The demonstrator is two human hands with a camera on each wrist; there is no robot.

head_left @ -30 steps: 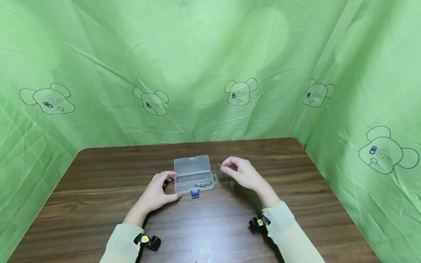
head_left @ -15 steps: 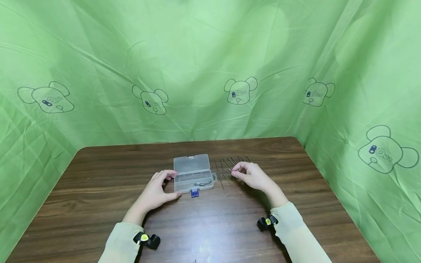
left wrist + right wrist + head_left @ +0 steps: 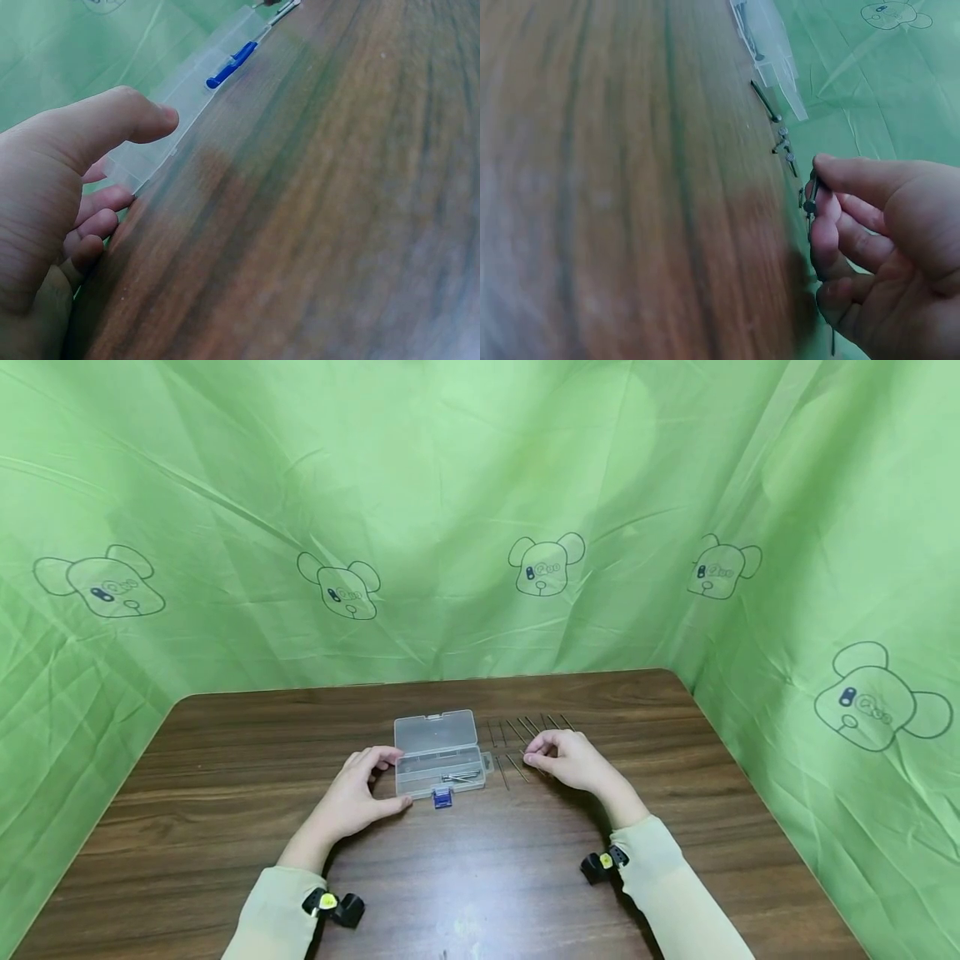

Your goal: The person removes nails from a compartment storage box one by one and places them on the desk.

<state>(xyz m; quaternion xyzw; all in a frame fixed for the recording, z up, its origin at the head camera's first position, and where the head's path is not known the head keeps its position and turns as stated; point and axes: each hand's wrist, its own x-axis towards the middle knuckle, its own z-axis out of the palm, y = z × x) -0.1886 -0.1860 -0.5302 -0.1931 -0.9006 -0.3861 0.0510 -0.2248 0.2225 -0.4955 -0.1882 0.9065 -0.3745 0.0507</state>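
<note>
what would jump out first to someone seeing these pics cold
The green curtain printed with cartoon bear heads wraps round the dark wooden table. At mid-table sits a clear plastic box, lid open, blue latch in front; the left hand holds its left end. Just right of it lie rows of thin nails, and the right hand pinches one there.

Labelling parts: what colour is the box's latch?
Blue latch on the clear box; clearest in left wrist view.

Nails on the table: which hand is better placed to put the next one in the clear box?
Probably the right hand: it already pinches a nail beside the row. The left hand holds the clear box.
</note>
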